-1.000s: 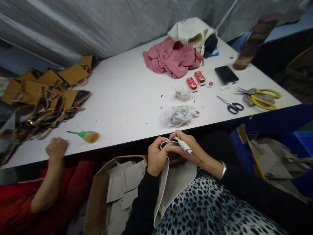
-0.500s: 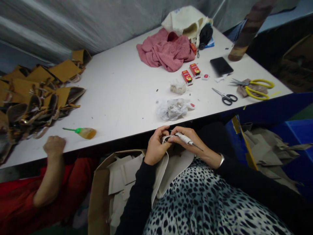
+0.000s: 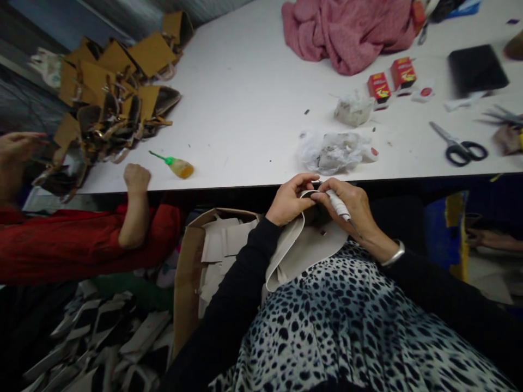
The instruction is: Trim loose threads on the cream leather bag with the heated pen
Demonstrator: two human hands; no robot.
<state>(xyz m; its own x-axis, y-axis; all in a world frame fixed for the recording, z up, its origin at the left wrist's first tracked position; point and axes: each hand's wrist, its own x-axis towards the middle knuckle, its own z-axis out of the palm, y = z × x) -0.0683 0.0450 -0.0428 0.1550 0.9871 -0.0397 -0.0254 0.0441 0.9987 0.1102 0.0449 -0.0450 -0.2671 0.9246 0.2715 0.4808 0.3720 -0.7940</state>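
Observation:
My left hand (image 3: 288,200) pinches the upper edge of a beige leather-like bag piece (image 3: 312,256), which hangs open over my lap. Fingers of my right hand (image 3: 352,207) are closed at the same edge, close to the left fingertips. Held in the right hand is a white-wrapped tool (image 3: 338,206), its thin dark shaft pointing back toward the wrist. What lies between the fingertips is too small to make out. A small dark square (image 3: 324,233) shows on the piece.
Clear plastic bags (image 3: 335,152), black-handled scissors (image 3: 461,149), red boxes (image 3: 379,89) and pink cloth (image 3: 351,32) lie on the white table (image 3: 237,98). Left are a glue bottle (image 3: 180,167), brown bags (image 3: 118,92) and a co-worker's fist (image 3: 137,177). A carton (image 3: 188,272) stands beside me.
The view has swung left and down, so table items appear farther right and higher. A co-worker's other hand now shows at far left. My hands keep nearly the same grip.

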